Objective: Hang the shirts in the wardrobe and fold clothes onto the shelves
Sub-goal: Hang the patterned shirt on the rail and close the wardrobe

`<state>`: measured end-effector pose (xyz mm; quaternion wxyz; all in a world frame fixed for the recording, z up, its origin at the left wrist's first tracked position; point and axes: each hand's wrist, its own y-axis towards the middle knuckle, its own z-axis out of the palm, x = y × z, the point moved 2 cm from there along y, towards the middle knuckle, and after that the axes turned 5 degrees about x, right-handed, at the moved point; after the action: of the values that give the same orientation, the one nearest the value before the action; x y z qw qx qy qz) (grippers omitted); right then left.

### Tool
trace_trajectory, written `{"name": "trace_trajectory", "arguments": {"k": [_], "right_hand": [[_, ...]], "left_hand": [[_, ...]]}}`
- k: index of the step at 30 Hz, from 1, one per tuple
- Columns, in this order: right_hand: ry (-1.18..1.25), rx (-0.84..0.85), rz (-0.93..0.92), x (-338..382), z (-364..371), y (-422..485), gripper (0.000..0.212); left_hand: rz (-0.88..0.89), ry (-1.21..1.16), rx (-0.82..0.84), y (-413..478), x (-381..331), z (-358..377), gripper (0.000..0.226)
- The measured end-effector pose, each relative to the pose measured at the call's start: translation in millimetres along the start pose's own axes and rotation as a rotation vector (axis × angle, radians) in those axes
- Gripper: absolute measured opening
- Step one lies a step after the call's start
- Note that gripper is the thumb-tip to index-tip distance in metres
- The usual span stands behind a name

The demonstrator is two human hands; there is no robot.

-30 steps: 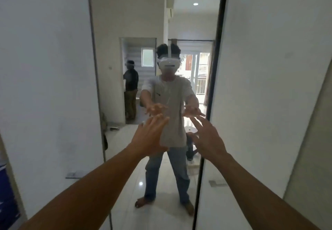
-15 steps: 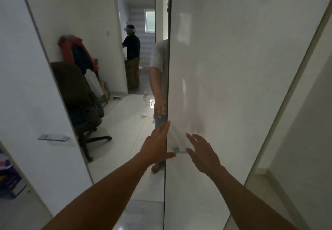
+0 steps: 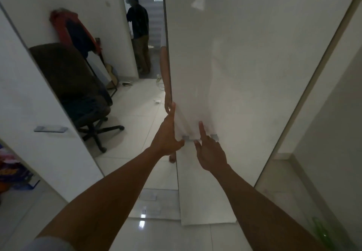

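- Head view: hands apart, both empty, on the wardrobe door [image 3: 244,74]. Left hand [image 3: 167,135] has straight fingers along the door's edge. Right hand [image 3: 210,152] has its index finger flat on the panel above the handle [image 3: 187,138].
- No shirts or hangers seen. Coloured heap [image 3: 11,172] at far left may be clothes; cannot tell.
- Judged: door work only; hanging and folding not yet begun.

White glossy wardrobe door [image 3: 244,74] stands upright at centre-right of the frame; a small grey handle [image 3: 214,137] sits low near its left edge.
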<state>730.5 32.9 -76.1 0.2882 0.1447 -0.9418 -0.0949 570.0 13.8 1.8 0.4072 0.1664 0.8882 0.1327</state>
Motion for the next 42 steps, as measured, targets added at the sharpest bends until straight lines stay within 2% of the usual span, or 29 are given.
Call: {"name": "trace_trajectory", "arguments": {"k": [4, 9, 15, 17, 21, 25, 29, 32, 35, 37, 42], "right_hand": [[0.023, 0.021, 0.044, 4.9, -15.4, -10.4, 0.064], [0.017, 0.038, 0.108, 7.7, -26.2, -37.3, 0.061], [0.027, 0.095, 0.139, 1.3, -35.2, -90.3, 0.06], [0.112, 0.112, 0.143, -2.3, -44.0, -110.7, 0.058], [0.302, -0.054, 0.094, 16.7, -85.1, -153.0, 0.057], [0.26, -0.296, 0.008, 57.0, -148.0, -189.9, 0.059], [0.117, -0.419, -0.035, 74.4, -201.5, -230.8, 0.06], [0.004, -0.458, -0.025, 59.1, -230.4, -258.2, 0.066], [-0.036, -0.514, 0.036, 26.3, -252.4, -278.5, 0.073], [-0.031, -0.559, 0.113, 4.2, -268.6, -289.8, 0.07], [-0.042, -0.622, 0.208, -49.7, -311.2, -307.3, 0.067]], "left_hand": [[-0.035, 0.04, 0.008, -17.1, -19.5, 0.5, 0.089], [-0.065, 0.105, 0.015, -52.3, -30.4, 5.2, 0.098], [0.041, 0.07, 0.085, -103.5, -48.8, 12.9, 0.106], [0.071, 0.039, 0.143, -118.7, -50.1, 17.3, 0.109], [0.132, -0.013, 0.278, -139.2, -60.4, 34.2, 0.101], [0.209, -0.036, 0.361, -160.2, -87.1, 63.4, 0.096], [0.307, 0.136, 0.447, -173.4, -126.4, 93.7, 0.104], [0.448, 0.245, 0.494, -174.5, -168.1, 113.3, 0.093], [0.565, 0.242, 0.536, -170.9, -206.3, 137.5, 0.101], [0.615, 0.223, 0.564, -161.5, -221.5, 165.6, 0.107], [0.664, 0.273, 0.589, -136.0, -255.9, 232.9, 0.113]]}}
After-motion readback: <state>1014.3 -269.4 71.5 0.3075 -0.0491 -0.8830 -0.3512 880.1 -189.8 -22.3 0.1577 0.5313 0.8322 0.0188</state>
